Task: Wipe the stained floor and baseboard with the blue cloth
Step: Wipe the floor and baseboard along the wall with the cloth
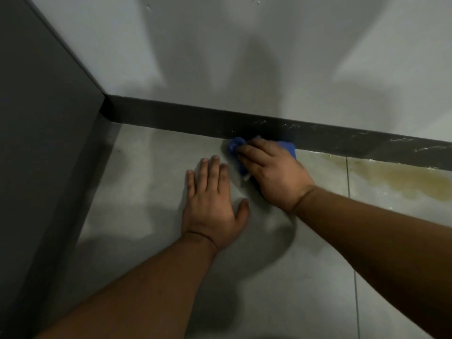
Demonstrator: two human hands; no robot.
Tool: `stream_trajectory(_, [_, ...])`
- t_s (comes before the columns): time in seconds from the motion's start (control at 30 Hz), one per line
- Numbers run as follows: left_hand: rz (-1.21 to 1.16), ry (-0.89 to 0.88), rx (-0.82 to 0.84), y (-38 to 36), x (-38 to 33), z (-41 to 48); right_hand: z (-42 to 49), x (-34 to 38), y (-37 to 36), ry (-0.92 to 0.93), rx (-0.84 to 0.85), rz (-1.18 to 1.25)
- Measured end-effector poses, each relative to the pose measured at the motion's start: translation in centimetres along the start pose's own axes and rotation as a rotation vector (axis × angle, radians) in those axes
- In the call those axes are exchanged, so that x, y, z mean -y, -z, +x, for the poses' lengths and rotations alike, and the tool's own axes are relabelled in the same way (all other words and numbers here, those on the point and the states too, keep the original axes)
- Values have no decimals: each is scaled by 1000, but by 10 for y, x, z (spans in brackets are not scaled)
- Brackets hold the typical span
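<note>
— Two hands down on the grey floor (151, 172)! Dark baseboard (186, 118) runs left to right, scuffed white at the right.
— Yellow-brown stain (403, 182) sits right, beside a tile joint.
— Left hand (212, 206) lies flat, fingers spread. Right hand (274, 174) presses the bunched blue cloth (236, 143) under its palm, against the baseboard's foot.

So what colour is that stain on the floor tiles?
Yellowish-brown, on the pale grey floor; the stain shows clearly in the head view, beside the dark baseboard.
</note>
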State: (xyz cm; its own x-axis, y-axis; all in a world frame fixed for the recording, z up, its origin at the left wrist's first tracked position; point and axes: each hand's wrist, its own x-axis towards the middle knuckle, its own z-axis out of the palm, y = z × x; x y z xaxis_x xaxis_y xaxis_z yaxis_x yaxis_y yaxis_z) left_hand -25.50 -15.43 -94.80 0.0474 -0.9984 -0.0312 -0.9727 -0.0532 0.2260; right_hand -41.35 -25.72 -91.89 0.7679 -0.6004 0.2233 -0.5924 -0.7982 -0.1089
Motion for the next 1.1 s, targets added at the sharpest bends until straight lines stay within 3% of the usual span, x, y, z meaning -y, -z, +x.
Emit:
stream_trajectory(0.1, [12,-17,-15,-1,1,0,37,9,10,184,61,-62])
stream_trajectory(0.27, [27,-4,38,0,2,3,60,-8,15,196,286,-253])
stream_trajectory(0.37, [-2,-6,23,1,1,2,37,-34,25,303,363,-334])
stream_trajectory(0.57, [-5,-3,13,-1,2,2,-8,-57,54,280,365,-406])
stream_trajectory(0.77, [-12,-1,-1,1,0,1,13,-25,66,383,92,-386])
stream_trajectory(0.93, [8,-4,20,1,2,2,59,-6,58,236,148,-466])
stream_trajectory(1.1, [-20,-15,-25,1,1,-1,21,-38,56,224,120,-446])
